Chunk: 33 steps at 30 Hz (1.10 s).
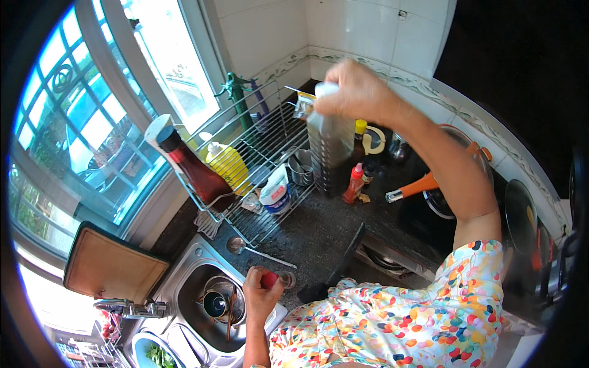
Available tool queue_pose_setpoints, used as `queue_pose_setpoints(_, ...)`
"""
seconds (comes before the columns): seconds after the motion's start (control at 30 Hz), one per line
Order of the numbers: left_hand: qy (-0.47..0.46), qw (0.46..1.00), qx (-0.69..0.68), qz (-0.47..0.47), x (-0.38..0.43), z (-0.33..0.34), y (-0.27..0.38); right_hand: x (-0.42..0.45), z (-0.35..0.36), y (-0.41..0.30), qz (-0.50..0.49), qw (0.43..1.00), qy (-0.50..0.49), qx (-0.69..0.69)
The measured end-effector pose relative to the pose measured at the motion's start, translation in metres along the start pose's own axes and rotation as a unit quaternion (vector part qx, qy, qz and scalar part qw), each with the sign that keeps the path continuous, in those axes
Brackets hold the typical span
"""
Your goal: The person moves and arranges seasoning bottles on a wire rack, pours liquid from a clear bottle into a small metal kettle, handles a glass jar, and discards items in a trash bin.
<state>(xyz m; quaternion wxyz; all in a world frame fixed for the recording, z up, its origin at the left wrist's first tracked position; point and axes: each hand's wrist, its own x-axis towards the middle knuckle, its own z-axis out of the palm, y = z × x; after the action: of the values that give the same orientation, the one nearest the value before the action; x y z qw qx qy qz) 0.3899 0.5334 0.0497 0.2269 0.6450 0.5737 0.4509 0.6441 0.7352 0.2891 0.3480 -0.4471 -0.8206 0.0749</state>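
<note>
My right hand (361, 94), blurred, is closed around the top of a large plastic bottle (329, 152). The bottle stands upright by the end of the wire rack, and dark contents show in its lower part. Part of a white cap (326, 89) shows beside my fingers. Down at the counter's front, near the sink, my left hand (261, 292) grips a small red object (269, 280), perhaps a cap. Right beside it is a small clear glass container (287, 279); whether the two are joined I cannot tell. A metal ladle (237, 246) lies just beyond the left hand.
A wire rack (280, 202) carries a sauce bottle (198, 172), a yellow bottle (228, 163) and a white-and-blue packet (276, 193). A red squeeze bottle (353, 184) stands near an orange-handled pan (414, 186). Dishes fill part of the steel sink (184, 294).
</note>
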Motion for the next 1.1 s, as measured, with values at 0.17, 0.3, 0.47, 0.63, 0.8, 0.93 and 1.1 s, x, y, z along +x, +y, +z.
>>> queue_pose_setpoints(0.17,-0.009,1.0,-0.014,-0.007,0.0,0.0,-0.004,-0.06,0.026,0.05,0.181,0.977,-0.085,-0.079)
queue_pose_setpoints(0.3,-0.019,1.0,0.0,-0.018,-0.001,-0.001,-0.005,-0.089,0.03,0.076,0.298,0.943,-0.09,-0.116)
queue_pose_setpoints(0.47,-0.027,0.999,0.006,-0.018,-0.002,-0.002,-0.005,-0.103,0.03,0.11,0.357,0.916,-0.086,-0.161)
queue_pose_setpoints(0.63,-0.013,1.0,0.007,-0.011,0.0,-0.001,-0.003,-0.109,0.029,0.14,0.416,0.883,-0.113,-0.187)
queue_pose_setpoints(0.8,-0.008,1.0,0.0,0.005,0.002,0.0,-0.004,-0.123,0.038,0.165,0.44,0.861,-0.104,-0.232)
queue_pose_setpoints(0.93,-0.013,1.0,0.01,-0.012,0.001,-0.004,-0.004,-0.125,0.044,0.174,0.462,0.848,-0.109,-0.233)
queue_pose_setpoints(1.1,-0.009,1.0,0.021,0.005,0.004,-0.005,-0.006,-0.121,0.042,0.176,0.471,0.835,-0.141,-0.247)
